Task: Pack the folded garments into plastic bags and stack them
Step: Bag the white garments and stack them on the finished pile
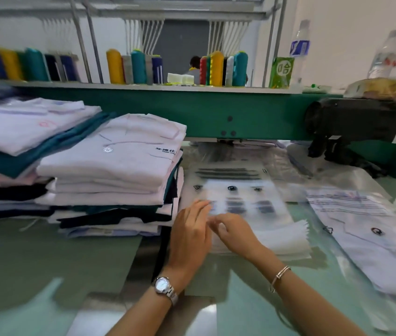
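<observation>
A stack of clear plastic bags (245, 197) with black print lies flat in the middle of the glass table. My left hand (191, 235), with a watch on its wrist, and my right hand (234, 232), with a bracelet, meet at the stack's near left corner, fingers on the top bag. The picture is blurred there, so I cannot tell whether they pinch it. Left of the bags stands a pile of folded white and dark garments (117, 170). A bagged white garment (374, 238) lies to the right.
A second, taller pile of folded clothes (22, 141) sits at the far left. A green machine beam (216, 112) crosses behind, with thread cones (216, 66) and bottles (383, 57) on its shelf. A black motor (352, 127) hangs at the right. Bare glass table (46, 275) lies near me.
</observation>
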The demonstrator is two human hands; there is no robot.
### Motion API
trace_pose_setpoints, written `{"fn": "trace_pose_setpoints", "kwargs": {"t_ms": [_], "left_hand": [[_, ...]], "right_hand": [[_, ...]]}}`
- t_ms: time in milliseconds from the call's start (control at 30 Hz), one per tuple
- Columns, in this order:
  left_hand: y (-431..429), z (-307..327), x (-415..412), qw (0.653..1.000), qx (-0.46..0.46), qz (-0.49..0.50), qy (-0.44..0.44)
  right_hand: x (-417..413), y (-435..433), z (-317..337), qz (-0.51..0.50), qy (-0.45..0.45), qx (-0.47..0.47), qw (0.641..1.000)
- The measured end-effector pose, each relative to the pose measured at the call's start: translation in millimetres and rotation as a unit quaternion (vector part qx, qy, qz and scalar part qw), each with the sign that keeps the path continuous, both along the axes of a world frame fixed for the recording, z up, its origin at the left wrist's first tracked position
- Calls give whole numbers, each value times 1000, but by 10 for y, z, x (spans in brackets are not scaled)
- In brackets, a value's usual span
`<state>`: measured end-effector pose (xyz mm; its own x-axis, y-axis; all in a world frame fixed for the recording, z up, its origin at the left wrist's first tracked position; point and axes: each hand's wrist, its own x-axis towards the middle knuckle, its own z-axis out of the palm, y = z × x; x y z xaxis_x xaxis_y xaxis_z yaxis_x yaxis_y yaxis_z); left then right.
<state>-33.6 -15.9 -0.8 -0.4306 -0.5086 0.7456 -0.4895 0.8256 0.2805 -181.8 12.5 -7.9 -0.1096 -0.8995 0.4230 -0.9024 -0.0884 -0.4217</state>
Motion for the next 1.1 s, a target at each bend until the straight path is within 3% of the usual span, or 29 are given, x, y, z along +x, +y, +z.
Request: {"fn": "trace_pose_setpoints", "kwargs": {"t_ms": [267, 567, 1100], "left_hand": [[-210, -58, 205, 999, 26, 12, -35], [-248, -40, 281, 1000, 11, 0, -8], [-183, -53, 305, 1000, -8, 7, -2]], "right_hand": [[-18, 77, -77, -26, 0, -49, 998], [12, 113, -121, -39, 166, -228, 959], [208, 96, -127, -12, 173, -289, 942]]}}
